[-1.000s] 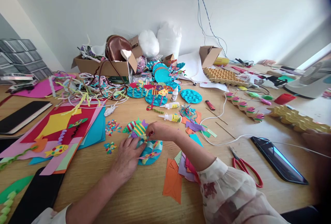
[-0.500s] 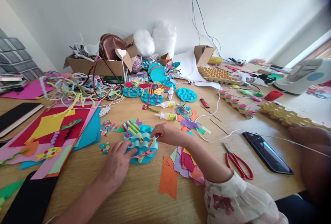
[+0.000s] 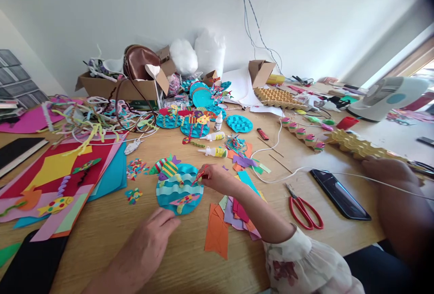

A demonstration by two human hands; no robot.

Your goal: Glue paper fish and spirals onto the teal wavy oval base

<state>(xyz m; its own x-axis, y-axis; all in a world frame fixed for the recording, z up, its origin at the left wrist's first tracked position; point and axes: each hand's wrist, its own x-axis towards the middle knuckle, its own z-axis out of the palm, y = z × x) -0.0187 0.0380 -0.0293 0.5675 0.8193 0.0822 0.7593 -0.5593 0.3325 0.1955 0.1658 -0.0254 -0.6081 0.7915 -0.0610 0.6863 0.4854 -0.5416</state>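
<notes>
A round blue wavy disc (image 3: 162, 200) lies on the table in front of me, with pale blue wavy strips across it. A pink patterned paper fish (image 3: 186, 200) stands on its front part. My right hand (image 3: 217, 178), in a floral sleeve, pinches a small red paper fish (image 3: 200, 174) over the disc's right edge. Close to the disc's front edge is my left hand (image 3: 152, 235), its fingers stretched forward and holding nothing; whether the fingertips touch the disc is unclear. Striped paper fish (image 3: 167, 167) lie at the disc's back left.
Glue bottles (image 3: 217, 151) lie behind the disc. Paper scraps (image 3: 217, 233), red-handled scissors (image 3: 305, 212) and a phone (image 3: 341, 194) are to the right. Another person's hand (image 3: 386, 172) rests by an egg carton (image 3: 359, 144). Coloured paper sheets (image 3: 111, 174) lie left. A white cable (image 3: 281, 181) crosses the table.
My left hand has drawn back from the disc's left side towards me. My right hand has raised the red paper fish slightly. The view has shifted a little to the right.
</notes>
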